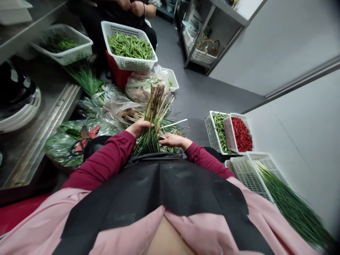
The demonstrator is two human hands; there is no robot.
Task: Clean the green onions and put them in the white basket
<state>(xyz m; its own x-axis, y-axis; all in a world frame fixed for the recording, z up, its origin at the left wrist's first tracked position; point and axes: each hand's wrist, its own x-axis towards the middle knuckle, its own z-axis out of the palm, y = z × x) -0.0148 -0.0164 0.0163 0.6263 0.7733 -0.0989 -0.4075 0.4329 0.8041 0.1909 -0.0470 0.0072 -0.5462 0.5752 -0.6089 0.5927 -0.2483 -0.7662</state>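
Note:
My left hand [139,127] is closed around a bunch of green onions [154,109], its brown, dirty root ends pointing up and its green leaves hanging down by my black apron. Against the right side of that bunch is my right hand [172,140], palm partly up, with thumb and fingers pinched on a green onion stalk. One pale stalk [177,123] sticks out to the right just above this hand. More unpeeled green onions [132,114] lie behind the bunch, partly in clear plastic.
Black-handled scissors [77,146] rest on bagged greens [62,156] at left. Ahead stands a basket of green peppers [129,65], near a co-worker's hands [136,7]. To the right are a basket of red chillies [230,136] and a basket [256,180] with long green onions.

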